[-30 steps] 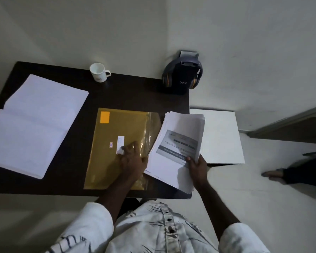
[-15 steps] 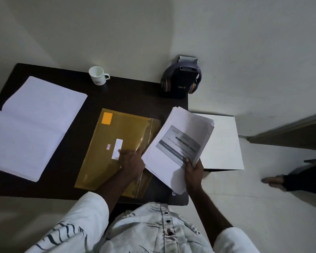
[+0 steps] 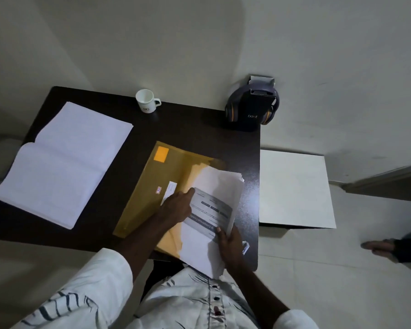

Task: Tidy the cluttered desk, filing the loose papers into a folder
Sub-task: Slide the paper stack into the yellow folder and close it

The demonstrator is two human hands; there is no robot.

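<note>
A translucent yellow folder (image 3: 152, 186) with an orange sticker lies in the middle of the dark desk (image 3: 190, 129). A stack of white papers (image 3: 214, 186), its top sheet printed with a grey band, overlaps the folder's right opening, and its far edge shows through the yellow plastic. My right hand (image 3: 230, 245) grips the stack at its near right edge. My left hand (image 3: 176, 205) rests flat on the folder by the opening, fingers touching the stack's left edge.
A large open book with white pages (image 3: 57, 162) fills the desk's left side. A white mug (image 3: 146, 100) and black headphones on a box (image 3: 253, 108) stand at the back. A white board (image 3: 294, 188) lies right of the desk. Someone's foot (image 3: 377, 248) rests on the floor.
My right hand has swung the paper stack left, from beside the folder onto its right opening. My left hand has shifted right along the folder to the stack's edge.
</note>
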